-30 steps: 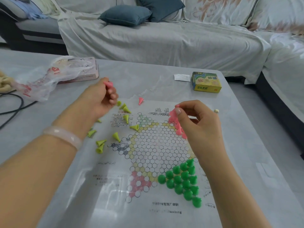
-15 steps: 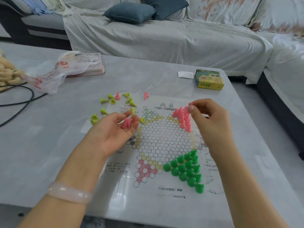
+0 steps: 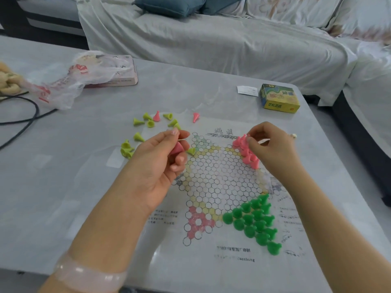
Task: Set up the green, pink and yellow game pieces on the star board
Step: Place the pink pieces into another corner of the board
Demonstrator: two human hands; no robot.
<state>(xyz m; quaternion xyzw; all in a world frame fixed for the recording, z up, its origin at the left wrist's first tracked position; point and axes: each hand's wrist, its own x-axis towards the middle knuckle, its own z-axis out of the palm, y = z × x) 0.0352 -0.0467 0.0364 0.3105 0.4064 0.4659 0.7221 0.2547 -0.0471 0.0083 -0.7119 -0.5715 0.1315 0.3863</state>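
My left hand (image 3: 167, 157) grips a pink piece (image 3: 177, 148); my right hand (image 3: 273, 151) pinches another, upright, at the star board (image 3: 213, 178)'s pink cluster (image 3: 246, 151); its print is unreadable.

The centre of the star board (image 3: 213, 178) is lying bare between both hands. Green pieces (image 3: 255, 223) are filling its near-right point and pink pieces (image 3: 246, 151) are crowding its far-right point. Loose yellow pieces (image 3: 137, 136) are cluttering the table (image 3: 63, 176) far left of the board. The near-left table is lying open.
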